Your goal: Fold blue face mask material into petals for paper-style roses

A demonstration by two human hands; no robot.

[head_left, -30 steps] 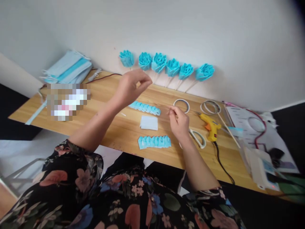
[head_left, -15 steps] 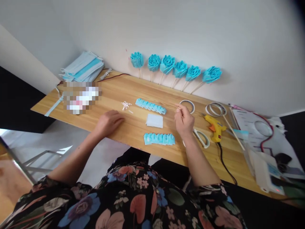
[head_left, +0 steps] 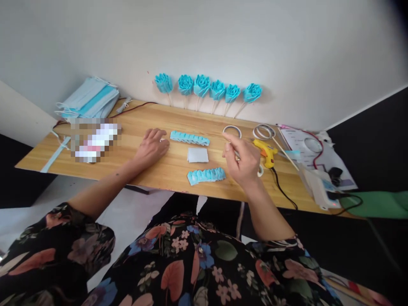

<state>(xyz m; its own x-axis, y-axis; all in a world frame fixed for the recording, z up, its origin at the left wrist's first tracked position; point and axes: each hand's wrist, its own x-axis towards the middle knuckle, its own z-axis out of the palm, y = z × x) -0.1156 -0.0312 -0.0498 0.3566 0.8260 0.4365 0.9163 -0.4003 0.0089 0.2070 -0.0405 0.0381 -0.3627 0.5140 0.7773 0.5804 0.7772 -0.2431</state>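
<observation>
My left hand (head_left: 152,146) rests palm down on the tabletop, its fingers a little apart over small white strips (head_left: 163,139), which it mostly covers. My right hand (head_left: 241,161) is raised at the table's right half, fingers curled and thumb near the forefinger; anything inside them is hidden. Between the hands lie a pleated light-blue strip (head_left: 190,138), a folded white square (head_left: 198,155) and a second pleated light-blue strip (head_left: 206,175) closest to me. Scissors (head_left: 260,171) are partly hidden behind my right hand, and a roll of tape (head_left: 232,131) lies just beyond it.
Several blue flowers (head_left: 202,86) on sticks lean against the wall. A yellow glue gun (head_left: 266,152), more tape rolls (head_left: 264,131) and a white power strip (head_left: 321,191) are on the right. Face masks (head_left: 89,100) are stacked at the back left, behind a blurred-out object (head_left: 95,142).
My left hand has moved forward from the table edge onto the white strips, its fingers spreading. My right hand has come nearer to me and still has curled fingers. The camera view has shifted right.
</observation>
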